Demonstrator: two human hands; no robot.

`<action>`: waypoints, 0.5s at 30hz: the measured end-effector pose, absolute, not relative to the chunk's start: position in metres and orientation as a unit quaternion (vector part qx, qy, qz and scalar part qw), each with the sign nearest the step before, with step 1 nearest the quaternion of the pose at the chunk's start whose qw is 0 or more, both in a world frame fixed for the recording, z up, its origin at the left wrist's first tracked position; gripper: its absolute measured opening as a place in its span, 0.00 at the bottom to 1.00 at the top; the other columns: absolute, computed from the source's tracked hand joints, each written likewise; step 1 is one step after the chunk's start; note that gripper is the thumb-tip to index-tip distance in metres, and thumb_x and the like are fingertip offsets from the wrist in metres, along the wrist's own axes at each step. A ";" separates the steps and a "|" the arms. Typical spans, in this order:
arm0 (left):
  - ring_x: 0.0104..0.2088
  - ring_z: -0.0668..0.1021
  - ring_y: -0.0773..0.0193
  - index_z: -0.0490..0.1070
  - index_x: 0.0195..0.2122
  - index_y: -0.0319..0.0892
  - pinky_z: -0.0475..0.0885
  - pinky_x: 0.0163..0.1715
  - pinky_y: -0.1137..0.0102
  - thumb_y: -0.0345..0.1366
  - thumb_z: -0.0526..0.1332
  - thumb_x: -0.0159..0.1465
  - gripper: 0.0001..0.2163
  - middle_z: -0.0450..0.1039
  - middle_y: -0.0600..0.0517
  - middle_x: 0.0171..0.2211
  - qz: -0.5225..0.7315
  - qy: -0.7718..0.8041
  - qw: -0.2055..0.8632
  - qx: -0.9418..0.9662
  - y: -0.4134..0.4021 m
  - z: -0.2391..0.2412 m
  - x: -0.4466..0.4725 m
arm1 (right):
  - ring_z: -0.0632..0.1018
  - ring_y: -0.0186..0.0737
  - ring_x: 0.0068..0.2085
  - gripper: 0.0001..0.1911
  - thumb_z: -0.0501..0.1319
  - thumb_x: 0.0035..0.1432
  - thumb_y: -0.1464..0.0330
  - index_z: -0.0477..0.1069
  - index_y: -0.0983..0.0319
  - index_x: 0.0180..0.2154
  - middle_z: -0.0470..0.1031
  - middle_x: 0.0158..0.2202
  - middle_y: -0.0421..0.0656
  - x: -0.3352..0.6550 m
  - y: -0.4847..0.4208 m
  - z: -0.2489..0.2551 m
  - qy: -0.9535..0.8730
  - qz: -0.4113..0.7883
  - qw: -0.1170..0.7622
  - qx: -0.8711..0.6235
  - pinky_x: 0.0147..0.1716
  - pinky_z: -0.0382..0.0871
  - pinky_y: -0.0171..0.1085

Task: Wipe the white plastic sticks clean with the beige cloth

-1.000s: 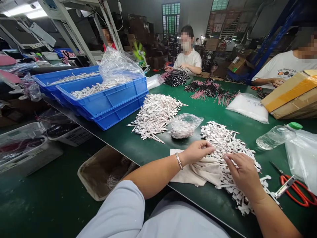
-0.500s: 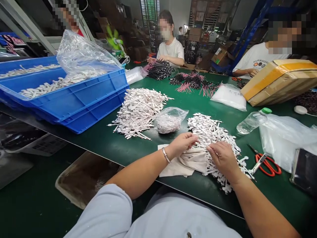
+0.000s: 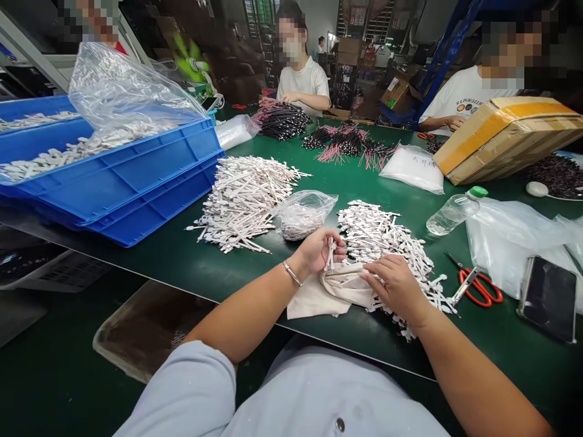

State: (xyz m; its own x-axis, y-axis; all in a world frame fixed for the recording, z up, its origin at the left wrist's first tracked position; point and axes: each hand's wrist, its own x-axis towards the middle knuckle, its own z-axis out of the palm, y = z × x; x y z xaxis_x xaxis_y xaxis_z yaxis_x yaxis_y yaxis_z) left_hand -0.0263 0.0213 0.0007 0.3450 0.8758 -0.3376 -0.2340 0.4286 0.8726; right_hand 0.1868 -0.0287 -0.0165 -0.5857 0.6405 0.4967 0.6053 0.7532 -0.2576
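Note:
My left hand [image 3: 319, 250] is closed round a small bunch of white strip-shaped pieces [image 3: 330, 254], held upright just above a beige cloth [image 3: 319, 294] on the green table [image 3: 191, 261]. My right hand [image 3: 395, 285] rests palm down on the near edge of a loose heap of the same white pieces [image 3: 382, 237], fingers curled and pressed into it beside the cloth. What lies under those fingers is hidden. A bracelet circles my left wrist.
A second heap of white pieces [image 3: 246, 197] and a small clear bag [image 3: 303, 213] lie to the left. Blue crates [image 3: 122, 176] stand far left. Orange scissors [image 3: 478, 286], a bottle [image 3: 450, 212], plastic bags, a phone [image 3: 549, 297] and a cardboard box [image 3: 505, 136] lie right. Two people work across the table.
My left hand has drawn back from the heap toward the cloth with a bunch of white pieces in it. My right hand has slid left onto the heap's near edge.

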 end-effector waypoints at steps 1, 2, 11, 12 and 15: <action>0.22 0.68 0.70 0.62 0.24 0.39 0.64 0.23 0.73 0.38 0.58 0.55 0.09 0.64 0.53 0.23 0.376 0.433 0.727 0.378 0.023 0.000 -0.029 | 0.70 0.44 0.35 0.18 0.50 0.72 0.60 0.72 0.64 0.38 0.71 0.31 0.45 0.188 -0.028 -0.018 -0.887 0.034 0.291 -0.356 0.41 0.60 0.42; 0.22 0.67 0.71 0.64 0.24 0.39 0.64 0.23 0.74 0.37 0.60 0.54 0.08 0.64 0.54 0.23 0.373 0.439 0.717 0.393 0.023 -0.002 -0.031 | 0.70 0.44 0.35 0.18 0.50 0.72 0.61 0.73 0.64 0.38 0.71 0.31 0.45 0.189 -0.027 -0.019 -0.886 0.038 0.290 -0.360 0.41 0.60 0.42; 0.32 0.71 0.64 0.74 0.33 0.41 0.63 0.33 0.71 0.32 0.62 0.53 0.07 0.71 0.52 0.31 0.209 0.466 0.342 0.789 0.016 -0.019 -0.029 | 0.67 0.51 0.47 0.09 0.60 0.65 0.66 0.73 0.62 0.45 0.67 0.46 0.49 0.184 -0.032 -0.021 -0.902 -0.013 0.211 -0.377 0.47 0.61 0.47; 0.32 0.70 0.64 0.74 0.31 0.41 0.62 0.33 0.72 0.32 0.61 0.53 0.05 0.71 0.52 0.30 0.209 0.463 0.338 0.792 0.016 -0.019 -0.029 | 0.66 0.51 0.48 0.08 0.62 0.64 0.66 0.73 0.61 0.43 0.67 0.46 0.48 0.183 -0.033 -0.020 -0.907 -0.009 0.201 -0.371 0.48 0.60 0.47; 0.30 0.69 0.65 0.70 0.28 0.41 0.61 0.30 0.73 0.32 0.61 0.54 0.01 0.70 0.53 0.28 0.213 0.464 0.342 0.789 0.016 -0.018 -0.029 | 0.68 0.49 0.46 0.05 0.63 0.63 0.66 0.73 0.61 0.36 0.69 0.43 0.46 0.180 -0.035 -0.021 -0.918 0.034 0.203 -0.339 0.49 0.60 0.46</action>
State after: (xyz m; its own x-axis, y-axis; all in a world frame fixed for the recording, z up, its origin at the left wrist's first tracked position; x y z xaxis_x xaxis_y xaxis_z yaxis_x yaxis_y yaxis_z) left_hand -0.0292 0.0162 -0.0181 0.4779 0.8782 0.0192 0.5867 -0.3355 0.7370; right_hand 0.1798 -0.0354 -0.0205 -0.6882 0.6355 0.3501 0.6080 0.7684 -0.1996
